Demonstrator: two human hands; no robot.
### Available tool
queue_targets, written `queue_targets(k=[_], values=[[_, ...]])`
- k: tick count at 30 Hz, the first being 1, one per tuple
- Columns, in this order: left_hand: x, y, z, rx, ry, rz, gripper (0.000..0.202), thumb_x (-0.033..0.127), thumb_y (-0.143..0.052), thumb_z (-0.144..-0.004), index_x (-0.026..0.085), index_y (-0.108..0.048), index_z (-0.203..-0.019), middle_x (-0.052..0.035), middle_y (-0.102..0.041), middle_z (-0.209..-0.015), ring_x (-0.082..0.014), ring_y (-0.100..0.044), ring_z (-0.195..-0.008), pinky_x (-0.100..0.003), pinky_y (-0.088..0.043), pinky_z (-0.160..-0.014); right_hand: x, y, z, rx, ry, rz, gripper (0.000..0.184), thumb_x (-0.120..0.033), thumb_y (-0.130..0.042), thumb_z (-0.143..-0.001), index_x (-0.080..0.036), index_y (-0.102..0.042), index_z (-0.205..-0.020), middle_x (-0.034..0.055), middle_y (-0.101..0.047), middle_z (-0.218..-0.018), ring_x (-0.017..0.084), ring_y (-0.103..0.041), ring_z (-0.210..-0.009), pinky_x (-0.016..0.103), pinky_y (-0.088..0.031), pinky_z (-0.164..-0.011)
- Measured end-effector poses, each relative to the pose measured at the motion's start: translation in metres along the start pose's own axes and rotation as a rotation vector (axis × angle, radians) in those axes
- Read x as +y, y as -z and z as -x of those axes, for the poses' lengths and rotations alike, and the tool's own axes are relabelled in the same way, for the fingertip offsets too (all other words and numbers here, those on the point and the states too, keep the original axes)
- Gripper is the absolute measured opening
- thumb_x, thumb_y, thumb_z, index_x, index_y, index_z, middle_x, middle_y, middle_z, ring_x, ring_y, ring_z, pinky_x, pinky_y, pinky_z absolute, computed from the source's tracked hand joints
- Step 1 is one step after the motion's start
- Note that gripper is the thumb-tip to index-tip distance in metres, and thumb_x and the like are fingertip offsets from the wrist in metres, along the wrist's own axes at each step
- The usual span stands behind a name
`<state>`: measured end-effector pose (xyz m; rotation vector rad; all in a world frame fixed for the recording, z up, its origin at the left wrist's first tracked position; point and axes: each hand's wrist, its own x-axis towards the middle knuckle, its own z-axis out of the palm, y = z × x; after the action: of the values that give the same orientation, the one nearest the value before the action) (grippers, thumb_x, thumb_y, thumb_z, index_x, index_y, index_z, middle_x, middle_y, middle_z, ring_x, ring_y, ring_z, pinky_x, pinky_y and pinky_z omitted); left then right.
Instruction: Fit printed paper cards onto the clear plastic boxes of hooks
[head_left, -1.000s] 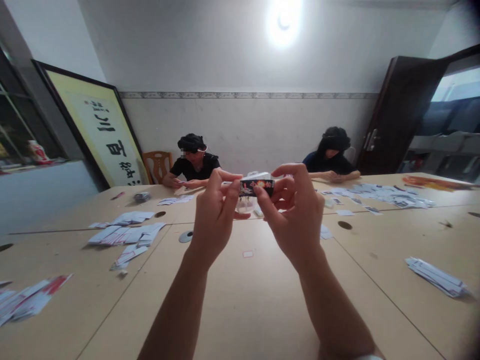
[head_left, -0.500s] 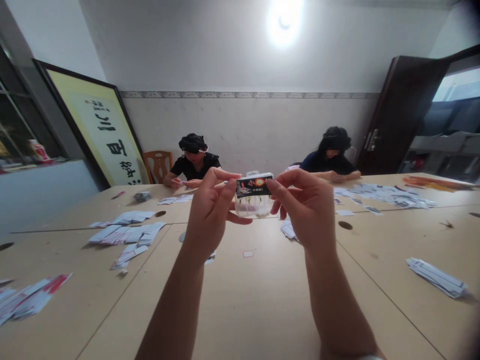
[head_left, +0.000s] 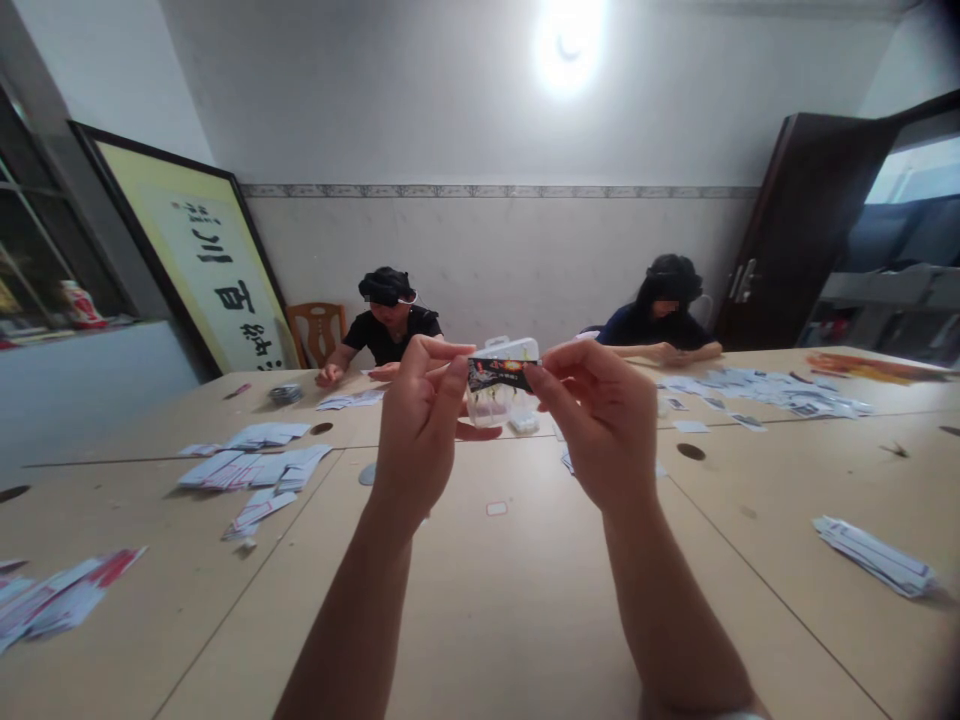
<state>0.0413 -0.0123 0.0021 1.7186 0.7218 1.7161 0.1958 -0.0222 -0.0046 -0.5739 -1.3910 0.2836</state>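
Held up in front of me is a small clear plastic box (head_left: pixel 491 410) with a hanging tab on top and small hook-like pieces inside. Across its front runs a black label (head_left: pixel 487 374) with red and yellow print, slightly curved, the box's upper edge showing above it. My left hand (head_left: pixel 418 420) is closed on the box and the label's left end between thumb and fingers. The thumb and fingers of my right hand (head_left: pixel 606 415) pinch the label's right end. Whether that end touches the box is hidden by the fingers.
Behind the box lies a small pale case (head_left: pixel 523 423). White paper stacks (head_left: pixel 255 467) spread at left, a bundle (head_left: pixel 874 555) at right, and more slips (head_left: pixel 772 390) at the far right. Two people (head_left: pixel 386 320) sit across the table (head_left: pixel 510 620). A small red-edged label (head_left: pixel 496 508) lies centrally.
The label has bent and dropped relative to the box, so more of the box's top edge shows. My right hand has shifted slightly left and down.
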Motion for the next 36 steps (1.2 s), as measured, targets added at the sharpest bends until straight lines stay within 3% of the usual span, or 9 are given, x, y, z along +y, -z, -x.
queue_targets(k=[4, 10, 19, 24, 30, 36], values=[[-0.005, 0.002, -0.004, 0.002, 0.009, 0.023, 0.032, 0.050, -0.065, -0.091, 0.022, -0.054, -0.101, 0.0017, -0.064, -0.078, -0.0123, -0.068, -0.053, -0.020, -0.060, -0.043, 0.004, -0.004, 0.001, -0.053, 0.067, -0.026, 0.012, -0.023, -0.067, -0.091, -0.020, -0.062, -0.080, 0.0004, -0.066, -0.084, 0.013, -0.064, -0.079, 0.030, -0.059, -0.073], [-0.010, 0.003, -0.005, 0.046, -0.031, -0.026, 0.033, 0.052, -0.065, -0.091, 0.022, -0.055, -0.101, 0.0023, -0.059, -0.074, -0.0136, -0.067, -0.060, -0.021, -0.061, -0.045, 0.006, -0.009, 0.004, -0.098, 0.165, 0.065, 0.009, -0.020, -0.060, -0.096, -0.020, -0.059, -0.087, 0.0018, -0.068, -0.090, 0.014, -0.067, -0.086, 0.030, -0.060, -0.077], [-0.020, 0.005, -0.009, 0.077, -0.111, -0.147, 0.029, 0.051, -0.059, -0.095, 0.023, -0.055, -0.103, 0.0012, -0.058, -0.076, -0.0109, -0.063, -0.059, -0.018, -0.059, -0.045, 0.006, -0.016, 0.008, -0.137, 0.254, 0.291, 0.012, -0.021, -0.051, -0.101, -0.022, -0.049, -0.089, -0.0013, -0.061, -0.080, 0.012, -0.059, -0.070, 0.031, -0.059, -0.073], [-0.022, 0.006, -0.009, 0.070, -0.144, -0.201, 0.028, 0.050, -0.056, -0.097, 0.022, -0.055, -0.105, 0.0019, -0.054, -0.071, -0.0147, -0.068, -0.067, -0.017, -0.059, -0.045, 0.009, -0.020, 0.010, -0.173, 0.232, 0.257, 0.011, -0.022, -0.047, -0.102, -0.023, -0.046, -0.092, 0.0027, -0.066, -0.089, 0.016, -0.066, -0.083, 0.034, -0.058, -0.074], [-0.023, 0.006, -0.009, 0.038, -0.134, -0.207, 0.029, 0.050, -0.056, -0.096, 0.023, -0.054, -0.105, 0.0007, -0.056, -0.075, -0.0150, -0.068, -0.070, -0.019, -0.061, -0.047, 0.012, -0.022, 0.011, -0.141, 0.165, 0.245, 0.010, -0.026, -0.048, -0.102, -0.023, -0.047, -0.092, 0.0040, -0.069, -0.094, 0.018, -0.068, -0.085, 0.036, -0.056, -0.076], [-0.027, 0.005, -0.012, 0.024, -0.135, -0.203, 0.030, 0.051, -0.055, -0.097, 0.023, -0.053, -0.105, -0.0004, -0.056, -0.077, -0.0158, -0.069, -0.073, -0.019, -0.062, -0.049, 0.011, -0.023, 0.009, -0.111, 0.133, 0.247, 0.012, -0.025, -0.048, -0.101, -0.023, -0.046, -0.089, 0.0021, -0.069, -0.088, 0.014, -0.063, -0.072, 0.032, -0.049, -0.068]])
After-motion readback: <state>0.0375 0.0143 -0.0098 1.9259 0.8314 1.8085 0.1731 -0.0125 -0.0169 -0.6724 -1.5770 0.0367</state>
